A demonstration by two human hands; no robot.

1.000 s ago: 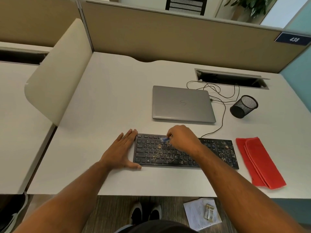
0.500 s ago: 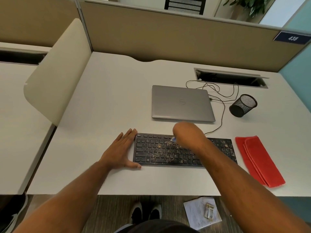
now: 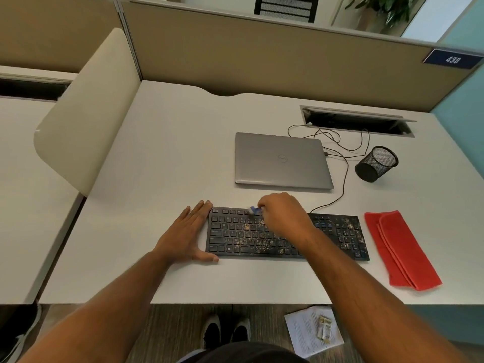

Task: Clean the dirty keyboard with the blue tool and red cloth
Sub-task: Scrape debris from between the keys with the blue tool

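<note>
Looking down, you have one flat black keyboard (image 3: 288,235) near the bench's (image 3: 170,153) front edge, its matte keys speckled with tan crumbs across the middle and right end. Your left hand (image 3: 187,235) lies flat with fingers straight, holding nothing, pressed against the keyboard's left edge. Your right hand (image 3: 284,214) is curled over the top key rows, pinching one small blue tool (image 3: 254,210) whose tip sits at the back row. One red cloth (image 3: 400,248), folded into a long soft strip, lies just right of the keyboard toward the bench's front right corner. Behind sit one closed grey laptop (image 3: 281,161), smooth and rectangular, and one round black mesh cup (image 3: 377,163) with thin cables (image 3: 345,163) looping between. The bench's left half is bare white surface.
</note>
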